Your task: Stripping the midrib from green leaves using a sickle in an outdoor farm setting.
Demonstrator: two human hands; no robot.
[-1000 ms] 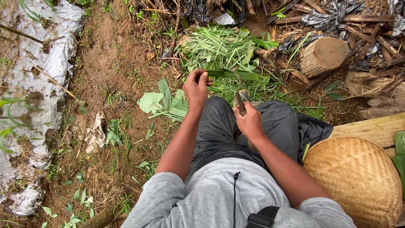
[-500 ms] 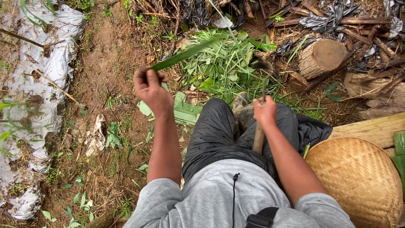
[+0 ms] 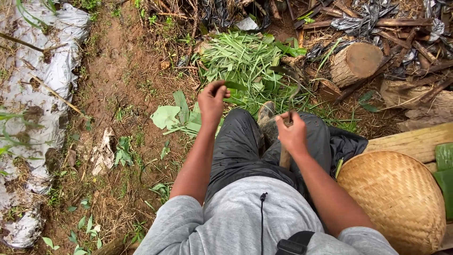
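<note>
I sit on bare earth with my knees in dark trousers. My left hand (image 3: 212,98) is raised in front of my left knee and pinches a narrow green leaf strip (image 3: 237,86) that points right, just short of a heap of cut green leaves (image 3: 245,59). My right hand (image 3: 292,134) rests over my right knee, closed around a tool with a wooden handle (image 3: 284,159); the handle sticks out below the fist. The tool's blade end is hard to make out against the leaves and trousers.
A sawn log stump (image 3: 356,63) and dark sticks lie at the far right. A round woven basket (image 3: 391,200) sits upside down by my right side, beside a bamboo plank (image 3: 415,141). Broad pale leaves (image 3: 172,117) lie left of my knee. Grey plastic sheeting (image 3: 47,71) runs along the left edge.
My left hand swung out to the left with a long leaf, then came back to the middle by the leaf heap with a shorter strip. My right hand stayed on the tool handle over my knee.
</note>
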